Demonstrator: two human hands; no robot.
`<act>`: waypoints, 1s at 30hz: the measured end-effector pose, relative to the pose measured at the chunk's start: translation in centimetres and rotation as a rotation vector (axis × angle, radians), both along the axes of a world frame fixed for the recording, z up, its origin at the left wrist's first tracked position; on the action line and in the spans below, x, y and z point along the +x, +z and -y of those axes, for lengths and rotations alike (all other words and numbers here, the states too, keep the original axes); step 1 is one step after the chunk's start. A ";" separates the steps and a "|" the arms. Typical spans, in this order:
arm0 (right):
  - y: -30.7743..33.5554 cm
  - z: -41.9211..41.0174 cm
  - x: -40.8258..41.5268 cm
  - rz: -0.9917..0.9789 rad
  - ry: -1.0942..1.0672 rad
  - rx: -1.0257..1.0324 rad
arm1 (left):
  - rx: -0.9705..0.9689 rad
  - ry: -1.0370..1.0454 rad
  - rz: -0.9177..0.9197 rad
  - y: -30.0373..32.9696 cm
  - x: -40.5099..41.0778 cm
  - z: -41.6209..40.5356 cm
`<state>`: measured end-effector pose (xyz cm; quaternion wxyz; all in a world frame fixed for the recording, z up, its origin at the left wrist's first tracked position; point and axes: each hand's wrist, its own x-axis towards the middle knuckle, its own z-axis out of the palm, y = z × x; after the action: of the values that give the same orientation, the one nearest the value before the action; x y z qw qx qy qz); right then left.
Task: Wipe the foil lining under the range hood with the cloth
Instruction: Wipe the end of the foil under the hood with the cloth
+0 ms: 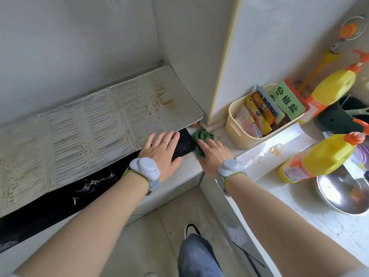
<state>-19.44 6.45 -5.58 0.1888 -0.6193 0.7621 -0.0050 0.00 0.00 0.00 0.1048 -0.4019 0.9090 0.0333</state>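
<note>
So my left hand is flat, fingers straight, resting at the foil lining's near right corner. Right hand lies fingers spread on the green cloth, bunched just right of that corner, beside the beige basket.

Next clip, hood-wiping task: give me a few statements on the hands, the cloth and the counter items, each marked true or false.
1. The right hand rests on the green cloth. True.
2. The left hand holds the cloth. False: it lies flat and open at the foil lining's edge, touching no cloth.
3. The cloth is spread across the foil. False: it is bunched on the counter, right of the foil.
4. A cream basket holds seasoning packets. True.
5. Brownish stains mark the foil. True.
</note>
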 end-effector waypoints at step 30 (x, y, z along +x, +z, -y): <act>-3.1 3.6 -0.3 0.225 -0.224 -0.213 | -0.054 0.242 -0.106 -5.9 -0.5 2.5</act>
<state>-19.71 2.89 -8.67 0.2047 -0.5425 0.7955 -0.1758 -0.54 -2.46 -5.87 0.0411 -0.5089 0.8588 0.0423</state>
